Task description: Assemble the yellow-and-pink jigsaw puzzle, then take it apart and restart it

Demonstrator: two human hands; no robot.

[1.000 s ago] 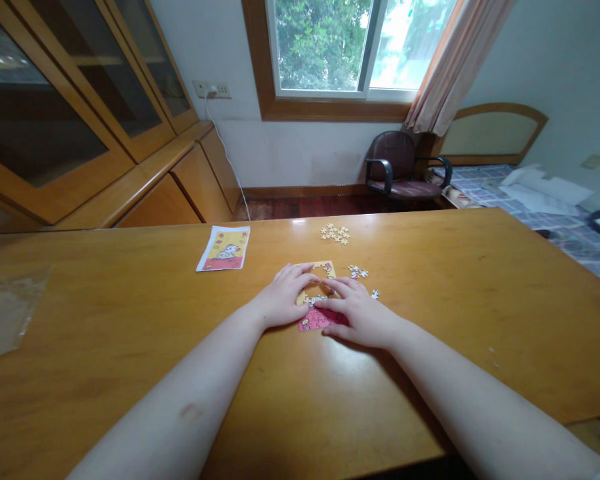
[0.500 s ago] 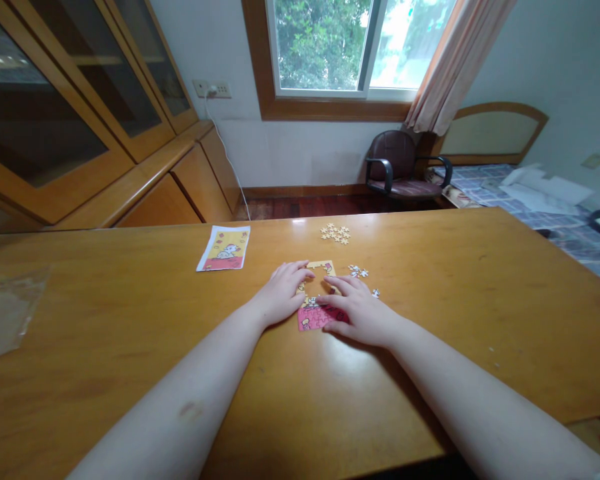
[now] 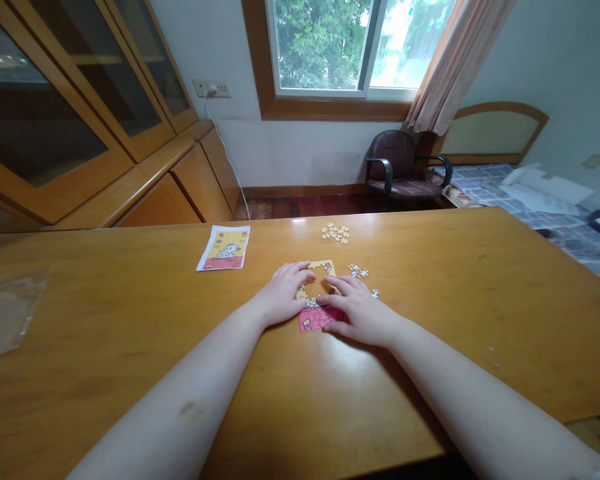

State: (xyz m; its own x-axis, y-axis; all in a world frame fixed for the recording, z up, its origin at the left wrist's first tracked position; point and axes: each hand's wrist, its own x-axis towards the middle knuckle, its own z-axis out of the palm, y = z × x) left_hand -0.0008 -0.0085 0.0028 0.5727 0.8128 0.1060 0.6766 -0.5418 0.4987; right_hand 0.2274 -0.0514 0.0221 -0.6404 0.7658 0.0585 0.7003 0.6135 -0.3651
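Puzzle lies between and partly under the left fingers and right fingers, both loosely spread.

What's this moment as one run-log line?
puzzle: gap in middle; left hand: at puzzle's left side; right hand: over puzzle's right side; yellow pieces: beyond puzzle; picture sheet: left of puzzle

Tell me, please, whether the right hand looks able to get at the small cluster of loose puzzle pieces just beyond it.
Probably yes: the cluster lies just past the right hand, nothing visible stands between them, and the left hand is off to the other side.
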